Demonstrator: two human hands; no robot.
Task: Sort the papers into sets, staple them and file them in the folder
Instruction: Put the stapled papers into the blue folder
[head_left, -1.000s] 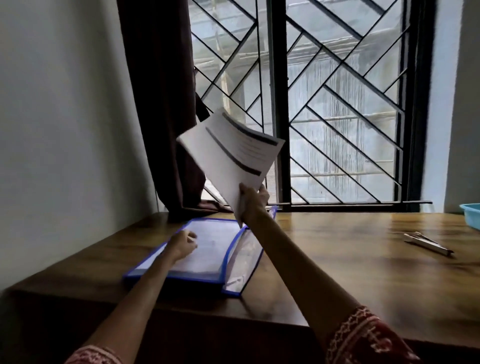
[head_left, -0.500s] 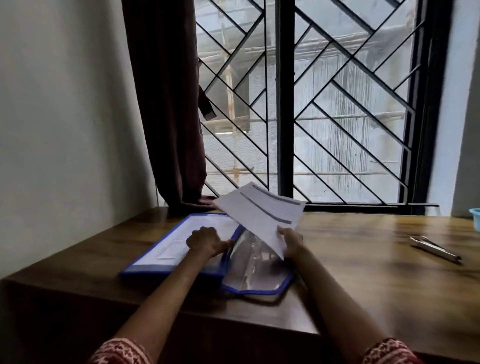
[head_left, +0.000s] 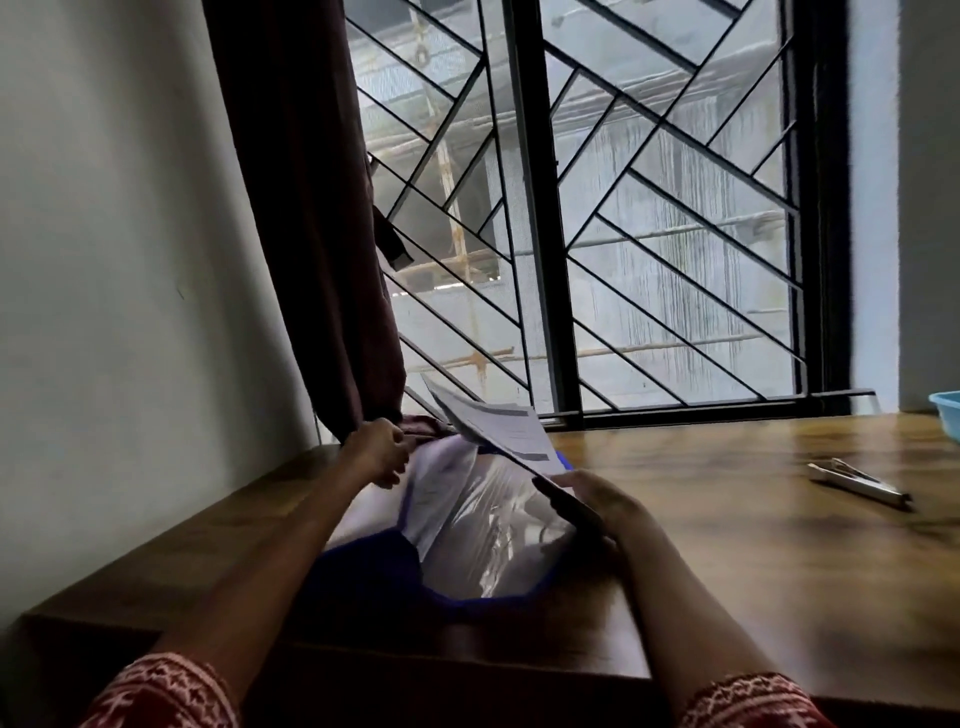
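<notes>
A plain pale wall (head_left: 130, 260) fills the left of the frame, with a dark curtain (head_left: 306, 208) hanging beside it down to a wooden desk (head_left: 727, 545). Below the curtain, left of centre, the left hand (head_left: 379, 449) curls its fingers round the far top edge of a blue-edged folder (head_left: 467, 519), holding its clear plastic pocket lifted open. The folder lies on the desk in the lower middle of the frame. Just right of it, the right hand (head_left: 597, 504) grips the near corner of a set of papers (head_left: 498, 431), tilted edge-on over the folder's opening. The papers carry dark heading bars and lines of print too blurred to read. Behind, a window with diagonal black bars (head_left: 649, 234) fills the upper centre. At right, a metal stapler (head_left: 857, 480) lies on the desk, and a light blue tub (head_left: 948, 413) shows at the frame's edge.
</notes>
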